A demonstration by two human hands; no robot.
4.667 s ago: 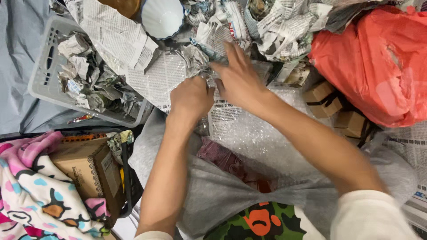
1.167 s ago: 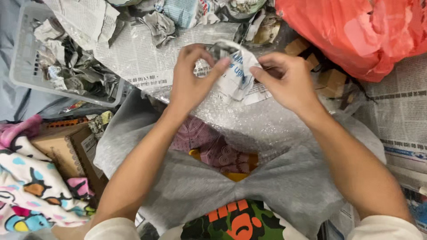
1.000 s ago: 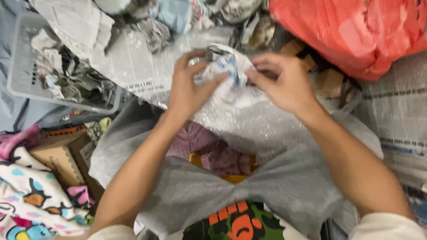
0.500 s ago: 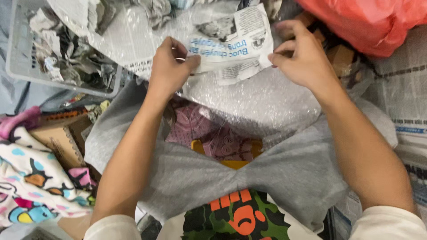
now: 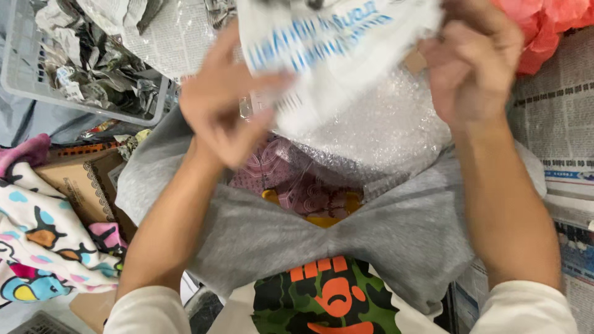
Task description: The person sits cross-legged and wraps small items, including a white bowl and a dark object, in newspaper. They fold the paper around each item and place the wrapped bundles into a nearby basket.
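Two bare hands hold a white printed paper sheet (image 5: 337,55) up close to the camera. The left hand (image 5: 226,105) has its fingers half curled, thumb pressed onto the sheet's left edge; the right hand (image 5: 473,59) is closed around the sheet's right edge. The sheet hangs stretched between them, directly above a wad of bubble wrap (image 5: 380,133) on the lap.

Below the bubble wrap lies a clear-bagged patterned pink item (image 5: 291,185), resting in the hollow of a grey cloth (image 5: 396,241) spread over the knees. Left of the bubble wrap, a grey basket (image 5: 21,68) holds crumpled newspaper (image 5: 93,62); below the basket sit a brown box (image 5: 77,182) and a cartoon-print blanket (image 5: 37,247). Right of the bubble wrap, a red plastic bag (image 5: 550,28) sits above flat newspaper (image 5: 557,117).

The sheet looks thin and taut: a harder pull could tear it at the thumb. Held this high, it also hides the wrap's upper part, so anything loose there might slide off the lap unseen.
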